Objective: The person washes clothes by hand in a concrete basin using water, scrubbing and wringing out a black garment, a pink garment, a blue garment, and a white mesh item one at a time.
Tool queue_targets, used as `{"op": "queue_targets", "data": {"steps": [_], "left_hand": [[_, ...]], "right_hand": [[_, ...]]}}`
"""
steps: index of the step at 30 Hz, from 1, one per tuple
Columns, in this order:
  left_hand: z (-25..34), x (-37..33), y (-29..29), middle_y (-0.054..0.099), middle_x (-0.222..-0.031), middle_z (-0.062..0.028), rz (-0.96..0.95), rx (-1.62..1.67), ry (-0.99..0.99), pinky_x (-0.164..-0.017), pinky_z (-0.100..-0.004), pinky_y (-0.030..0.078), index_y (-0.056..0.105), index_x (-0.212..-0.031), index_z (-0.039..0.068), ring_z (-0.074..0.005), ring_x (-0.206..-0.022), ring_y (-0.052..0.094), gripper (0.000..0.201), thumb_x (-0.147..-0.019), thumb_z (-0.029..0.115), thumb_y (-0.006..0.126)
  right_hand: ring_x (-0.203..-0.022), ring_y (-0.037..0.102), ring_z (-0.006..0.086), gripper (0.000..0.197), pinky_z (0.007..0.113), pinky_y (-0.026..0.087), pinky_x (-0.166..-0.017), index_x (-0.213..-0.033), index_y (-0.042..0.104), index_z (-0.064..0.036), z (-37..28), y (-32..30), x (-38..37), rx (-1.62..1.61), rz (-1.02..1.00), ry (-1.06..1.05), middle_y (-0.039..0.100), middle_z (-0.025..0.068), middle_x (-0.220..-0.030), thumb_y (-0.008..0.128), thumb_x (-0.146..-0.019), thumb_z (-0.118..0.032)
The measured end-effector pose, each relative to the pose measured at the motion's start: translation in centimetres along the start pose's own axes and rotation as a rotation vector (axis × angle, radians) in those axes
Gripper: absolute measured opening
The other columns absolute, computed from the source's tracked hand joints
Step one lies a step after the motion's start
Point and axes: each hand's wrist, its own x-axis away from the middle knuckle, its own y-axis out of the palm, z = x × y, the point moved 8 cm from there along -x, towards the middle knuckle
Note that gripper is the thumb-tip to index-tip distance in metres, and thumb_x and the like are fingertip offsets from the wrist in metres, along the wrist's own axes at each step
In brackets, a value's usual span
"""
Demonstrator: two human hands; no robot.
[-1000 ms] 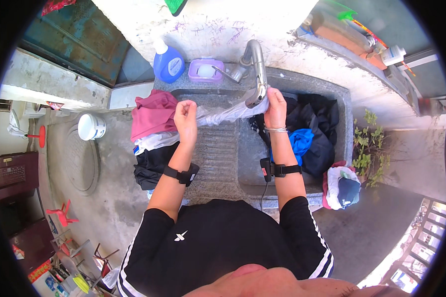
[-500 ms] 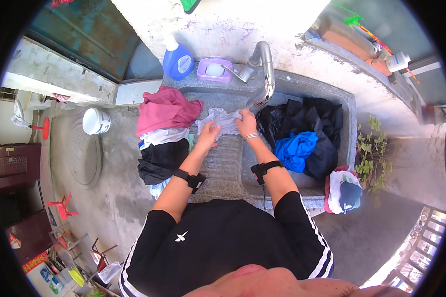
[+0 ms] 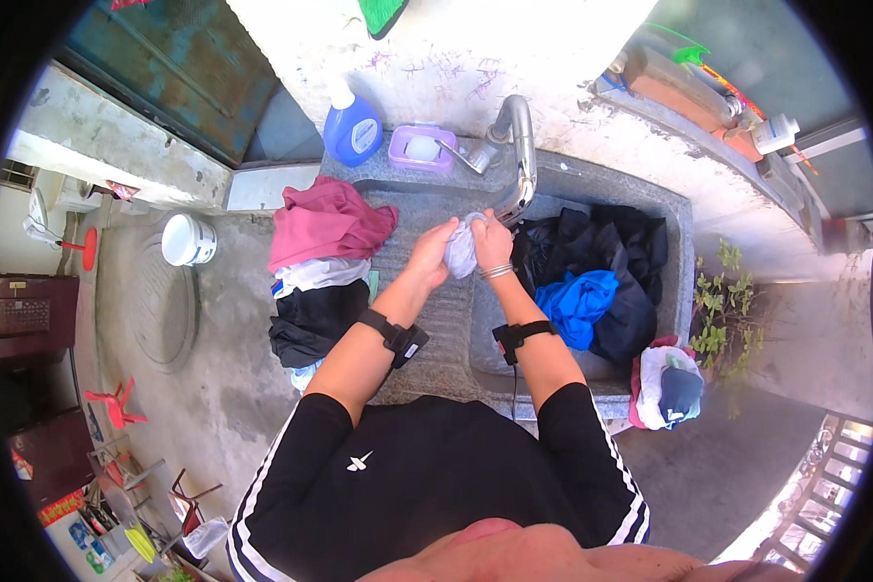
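Left hand (image 3: 433, 250) and right hand (image 3: 493, 244) are both gripping a bunched pale cloth (image 3: 462, 248) at upper centre of the frame, just under the metal tap (image 3: 520, 145). Dark and blue laundry (image 3: 592, 281) is lying in the stone sink (image 3: 677, 223) to the right; a pink garment (image 3: 326, 219) is sitting left.

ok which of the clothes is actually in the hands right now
The small pale grey cloth, bunched between left hand and right hand under the metal tap; the other clothes lie untouched in piles beside it.
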Motion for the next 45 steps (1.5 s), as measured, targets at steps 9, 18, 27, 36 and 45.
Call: {"op": "queue_targets", "data": {"steps": [9, 18, 27, 36, 45], "left_hand": [[-1.3, -0.4, 2.4, 0.060, -0.081, -0.0058, 0.028, -0.009, -0.086, -0.067, -0.0336, 0.048, 0.056, -0.087, 0.006, -0.0189, -0.072, 0.059, 0.021, -0.087, 0.027, 0.050], [1.4, -0.3, 1.9, 0.045, -0.121, -0.0086, 0.112, -0.242, 0.065, -0.085, -0.0377, 0.042, 0.041, -0.117, 0.008, -0.0233, -0.106, 0.048, 0.052, -0.080, 0.040, 0.060], [-0.3, 1.9, 4.2, 0.057, -0.099, -0.0009, -0.402, -0.228, -0.131, -0.062, -0.0299, 0.047, 0.047, -0.114, 0.015, -0.0144, -0.085, 0.057, 0.048, -0.072, 0.018, 0.070], [-1.6, 1.4, 4.4, 0.055, -0.066, 0.0001, -0.235, -0.721, -0.088, -0.035, -0.0238, 0.034, 0.054, -0.098, 0.011, -0.0108, -0.052, 0.053, 0.041, -0.059, 0.009, 0.068], [1.6, 2.2, 6.1, 0.060, -0.079, -0.0194, 0.149, -1.408, 0.720, -0.071, -0.0456, 0.046, 0.046, -0.108, 0.002, -0.0382, -0.080, 0.058, 0.054, -0.061, 0.017, 0.069]], "right_hand": [[-0.061, 0.056, 0.0344, 0.019, 0.040, 0.044, -0.056, -0.074, 0.058, -0.0020, 0.2, -1.2, 0.4, 0.014, 0.116, -0.073, 0.057, 0.0190, -0.068, 0.053, -0.076, -0.020], [-0.076, 0.052, 0.0108, 0.015, 0.025, 0.042, -0.070, -0.088, 0.056, -0.0025, 2.0, 0.6, -0.1, -1.264, 0.014, 0.311, 0.056, 0.0020, -0.083, 0.051, -0.082, -0.015], [-0.095, 0.050, 0.0161, 0.042, 0.029, 0.040, -0.083, -0.114, 0.047, -0.0032, -4.1, -0.6, -0.1, -1.046, -0.681, 0.086, 0.052, 0.0083, -0.105, 0.055, -0.075, -0.015], [-0.075, 0.053, 0.0139, 0.024, 0.028, 0.043, -0.065, -0.084, 0.053, -0.0069, -1.5, 0.5, 0.0, -0.607, -0.473, 0.164, 0.055, 0.0032, -0.080, 0.069, -0.067, -0.010], [-0.065, 0.053, 0.0165, 0.021, 0.032, 0.044, -0.059, -0.081, 0.052, -0.0023, -1.5, -2.3, -1.0, -0.205, 0.047, 0.010, 0.054, 0.0073, -0.071, 0.063, -0.076, -0.020]]}}
